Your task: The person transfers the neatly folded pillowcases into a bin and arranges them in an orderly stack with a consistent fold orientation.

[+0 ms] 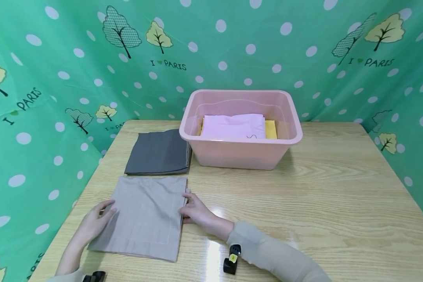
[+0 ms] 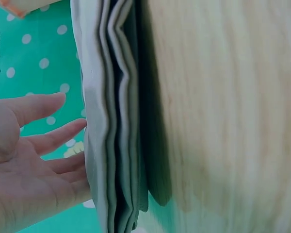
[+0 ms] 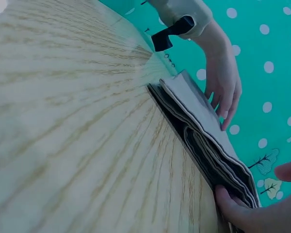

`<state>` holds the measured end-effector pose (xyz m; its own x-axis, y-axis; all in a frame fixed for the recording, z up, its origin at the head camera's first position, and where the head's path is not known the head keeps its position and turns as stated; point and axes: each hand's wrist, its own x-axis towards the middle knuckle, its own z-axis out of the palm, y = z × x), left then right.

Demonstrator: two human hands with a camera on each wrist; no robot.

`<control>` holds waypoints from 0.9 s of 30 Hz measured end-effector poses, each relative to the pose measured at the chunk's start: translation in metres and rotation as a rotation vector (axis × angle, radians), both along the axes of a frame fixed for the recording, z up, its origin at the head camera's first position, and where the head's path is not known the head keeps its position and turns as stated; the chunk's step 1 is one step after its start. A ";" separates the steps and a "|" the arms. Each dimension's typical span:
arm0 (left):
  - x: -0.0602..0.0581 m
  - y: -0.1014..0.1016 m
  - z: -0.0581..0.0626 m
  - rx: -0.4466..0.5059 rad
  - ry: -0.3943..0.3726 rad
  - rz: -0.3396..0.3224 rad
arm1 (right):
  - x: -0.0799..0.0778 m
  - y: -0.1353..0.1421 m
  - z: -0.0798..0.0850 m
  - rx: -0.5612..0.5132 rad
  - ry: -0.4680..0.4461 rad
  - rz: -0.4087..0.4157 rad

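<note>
A light grey folded cloth [image 1: 144,219] lies flat on the table, with faint seam lines on its top; its exact kind does not show. In the left wrist view several stacked layers show along the cloth's edge [image 2: 104,107]. My left hand [image 1: 94,222] touches its left side with fingers spread and loosely bent. At the right edge, my right hand [image 1: 198,212] touches the layered side. In the right wrist view, one digit of the right hand [image 3: 262,213] presses the folds while another stands off above them. A dark grey folded cloth [image 1: 158,152] lies just behind.
A pink plastic bin [image 1: 236,152] stands at the back middle, holding a folded light pink cloth [image 1: 232,126] and a yellow one [image 1: 270,130]. Green dotted curtain [image 1: 250,47] surrounds the wooden table [image 1: 320,203] at the back and sides.
</note>
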<state>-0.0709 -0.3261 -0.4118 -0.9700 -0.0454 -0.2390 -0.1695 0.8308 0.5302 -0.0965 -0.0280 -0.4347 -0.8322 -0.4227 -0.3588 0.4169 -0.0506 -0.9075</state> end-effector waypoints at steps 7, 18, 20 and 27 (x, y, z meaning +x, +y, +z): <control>0.000 0.000 0.001 -0.013 -0.023 0.002 | 0.004 -0.004 0.003 -0.008 0.011 -0.031; 0.002 -0.003 -0.001 0.014 0.026 -0.013 | 0.003 -0.005 0.001 -0.039 0.012 0.048; 0.002 -0.003 -0.002 0.016 0.033 -0.019 | 0.003 -0.004 -0.002 -0.023 0.026 0.062; 0.001 -0.003 -0.002 0.069 0.036 -0.003 | 0.001 -0.004 -0.003 -0.004 0.065 0.035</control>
<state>-0.0701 -0.3287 -0.4136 -0.9781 -0.0273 -0.2065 -0.1471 0.7925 0.5919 -0.0952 -0.0316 -0.4378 -0.8382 -0.4537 -0.3025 0.3585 -0.0406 -0.9326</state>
